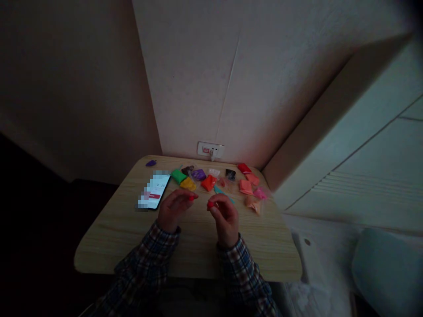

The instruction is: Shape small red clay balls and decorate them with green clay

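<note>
Over the middle of the wooden table (139,246), my left hand (173,209) pinches a small piece of red clay (191,198) between thumb and fingers. A little to the right, my right hand (226,215) is closed on another lump of red clay (210,204). The two hands are apart, with a narrow gap between the pieces. Just beyond them lie an orange-red packet (209,182), a yellow packet (188,183) and a light blue strip (220,190), partly hidden by my right hand.
A phone (158,189) with a lit screen lies at the left. Green (179,176), purple (198,175), black (230,174) and several pink or red packets (246,186) spread along the back. A wall socket (210,149) with a plug sits behind the table.
</note>
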`<state>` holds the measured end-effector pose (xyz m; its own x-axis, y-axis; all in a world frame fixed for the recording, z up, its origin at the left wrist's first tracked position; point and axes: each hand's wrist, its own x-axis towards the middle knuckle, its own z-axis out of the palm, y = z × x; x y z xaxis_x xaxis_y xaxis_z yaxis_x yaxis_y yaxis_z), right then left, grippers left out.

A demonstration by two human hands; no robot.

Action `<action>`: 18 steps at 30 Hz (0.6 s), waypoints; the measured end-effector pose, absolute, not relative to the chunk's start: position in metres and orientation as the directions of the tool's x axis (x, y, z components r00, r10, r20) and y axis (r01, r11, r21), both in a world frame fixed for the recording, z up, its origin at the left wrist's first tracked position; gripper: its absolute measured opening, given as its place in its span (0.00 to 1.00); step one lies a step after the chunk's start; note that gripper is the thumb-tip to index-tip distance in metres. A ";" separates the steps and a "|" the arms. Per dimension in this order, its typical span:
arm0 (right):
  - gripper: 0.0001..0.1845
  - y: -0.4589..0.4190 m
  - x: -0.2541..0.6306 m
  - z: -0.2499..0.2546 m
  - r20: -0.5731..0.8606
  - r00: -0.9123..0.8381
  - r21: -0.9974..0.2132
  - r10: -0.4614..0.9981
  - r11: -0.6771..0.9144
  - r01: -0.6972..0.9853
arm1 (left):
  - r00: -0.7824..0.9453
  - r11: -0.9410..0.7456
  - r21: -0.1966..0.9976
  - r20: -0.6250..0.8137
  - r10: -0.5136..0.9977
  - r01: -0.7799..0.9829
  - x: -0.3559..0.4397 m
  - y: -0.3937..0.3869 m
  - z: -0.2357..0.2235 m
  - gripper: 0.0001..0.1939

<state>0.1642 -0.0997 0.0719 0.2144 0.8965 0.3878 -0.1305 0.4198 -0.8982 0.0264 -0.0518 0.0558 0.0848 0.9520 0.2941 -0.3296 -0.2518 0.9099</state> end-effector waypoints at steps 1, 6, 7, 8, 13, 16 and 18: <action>0.08 -0.099 0.165 0.072 0.376 0.217 -0.901 0.901 0.410 -0.140 | 0.082 -0.219 0.906 0.265 0.961 -0.363 0.026 -0.049 0.056 0.10; 0.10 -0.095 0.165 0.067 0.296 0.217 -0.926 0.930 0.335 -0.174 | 0.045 -0.105 0.872 0.144 0.989 -0.479 0.018 -0.042 0.054 0.13; 0.10 -0.094 0.165 0.066 0.279 0.222 -0.930 0.934 0.321 -0.181 | 0.024 -0.099 0.867 0.127 0.992 -0.489 0.016 -0.041 0.055 0.13; 0.10 -0.094 0.166 0.064 0.263 0.229 -0.933 0.937 0.308 -0.185 | -0.007 -0.099 0.863 0.110 0.994 -0.495 0.013 -0.041 0.057 0.13; 0.10 -0.091 0.173 0.055 0.144 0.278 -0.980 0.950 0.176 -0.093 | -0.204 -0.131 0.839 0.025 0.979 -0.528 0.000 -0.039 0.064 0.11; 0.13 -0.090 0.176 0.047 0.081 0.311 -0.989 0.947 0.114 -0.089 | -0.221 -0.123 0.839 0.004 0.975 -0.529 -0.003 -0.036 0.061 0.13; 0.10 -0.088 0.176 0.044 0.054 0.329 -0.991 0.943 0.091 -0.098 | -0.241 -0.098 0.845 -0.038 0.970 -0.526 -0.005 -0.034 0.057 0.14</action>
<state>0.1758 -0.0883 0.0436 0.3286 0.9429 0.0540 -0.0980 0.0909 -0.9910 -0.0049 -0.0344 0.0567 -0.2411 0.9698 -0.0379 -0.5263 -0.0978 0.8447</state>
